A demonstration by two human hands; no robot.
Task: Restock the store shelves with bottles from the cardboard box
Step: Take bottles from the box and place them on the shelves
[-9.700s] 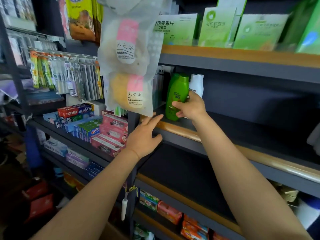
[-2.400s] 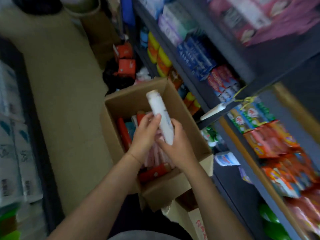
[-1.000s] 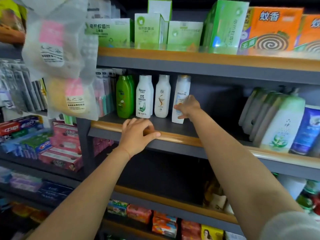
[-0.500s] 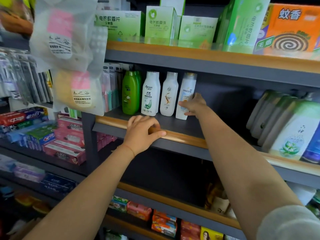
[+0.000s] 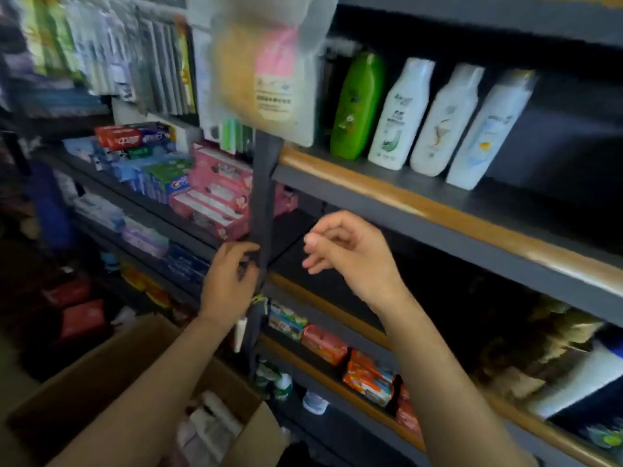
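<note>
While my left hand (image 5: 232, 276) curls its fingers round the dark upright post (image 5: 261, 210) of the shelving, I judge for balance as I lean toward the floor, my right hand (image 5: 347, 254) hangs in front of the shelf with its fingers loosely bent and nothing in it. Four bottles stand in a row near the left end of the shelf (image 5: 421, 205), just behind its wooden front edge: a green bottle (image 5: 357, 106), then three white bottles (image 5: 448, 121), close side by side with labels facing out so a shopper can read them. To their right the shelf board is bare, room for more. At the bottom left, the cardboard box (image 5: 84, 375) sits open below my arms, pale packs showing inside.
</note>
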